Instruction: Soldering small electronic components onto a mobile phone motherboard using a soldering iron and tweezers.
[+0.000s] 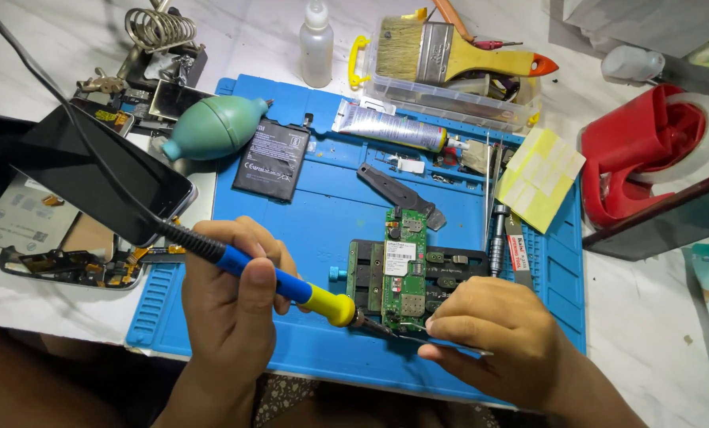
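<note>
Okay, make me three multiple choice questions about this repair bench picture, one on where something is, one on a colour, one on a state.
1. Where does the green circuit board sit?
A. in the black holder on the blue mat
B. inside the clear tray
C. on the red tape dispenser

2. What colours is the soldering iron handle?
A. red and white
B. blue and yellow
C. all black

3. How is the left hand placed?
A. flat on the mat
B. wrapped around the iron
C. lifting the air blower

Answers: 1 A, the board lies clamped in the holder. 2 B, blue grip with yellow collar. 3 B, fingers close around the handle, while the right hand holds tweezers by the board.
</note>
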